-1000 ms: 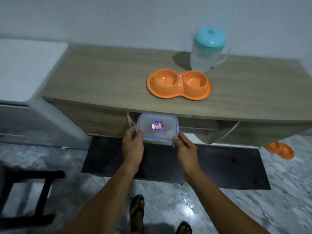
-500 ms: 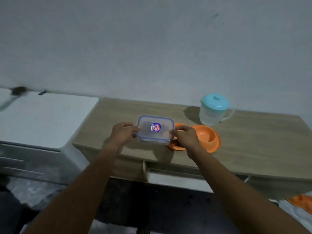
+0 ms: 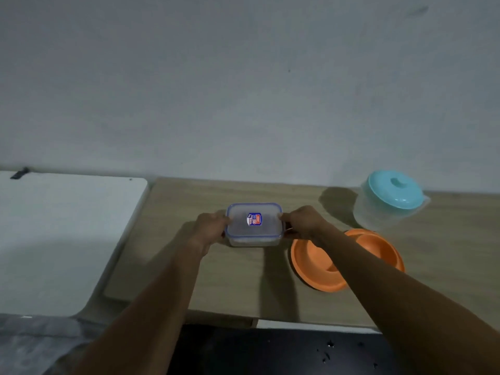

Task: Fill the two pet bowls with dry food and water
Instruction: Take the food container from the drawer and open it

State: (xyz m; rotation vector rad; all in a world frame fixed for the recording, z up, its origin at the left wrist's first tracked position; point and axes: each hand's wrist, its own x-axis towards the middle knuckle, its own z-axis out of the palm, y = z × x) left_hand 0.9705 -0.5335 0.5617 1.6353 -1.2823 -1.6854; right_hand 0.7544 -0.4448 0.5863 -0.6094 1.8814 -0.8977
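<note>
The wooden worktop (image 3: 216, 280) fills the middle band of the frame, with a white surface (image 3: 67, 239) butting against it at the left and a dark floor mat (image 3: 270, 353) along the bottom edge. At the right of the worktop, near the wall, stands a clear pitcher (image 3: 389, 204) with a teal lid. It has not moved over the last second. Just in front of it lies the orange double pet bowl (image 3: 313, 263), also unmoved. The right forearm crosses its middle, and the part of the left cup that shows looks empty.

What has changed is the place of the clear lidded food container (image 3: 254, 226). A second ago it was held low, in front of the worktop's front edge and over the mat. Half a second ago it was coming over that edge. Now it sits at centre frame, well onto the wood and just left of the bowl. A shadow lies close under it, so it seems set down or nearly so, though contact cannot be confirmed.

The left hand (image 3: 212, 228) grips its left end and the right hand (image 3: 303, 224) its right end, fingers curled over the short sides. The blue-rimmed lid is on, and the contents are too clouded to name.

So the supply is probably now within reach of the bowl, yet neither cup is filled. Opening the lid looks like the next step.
</note>
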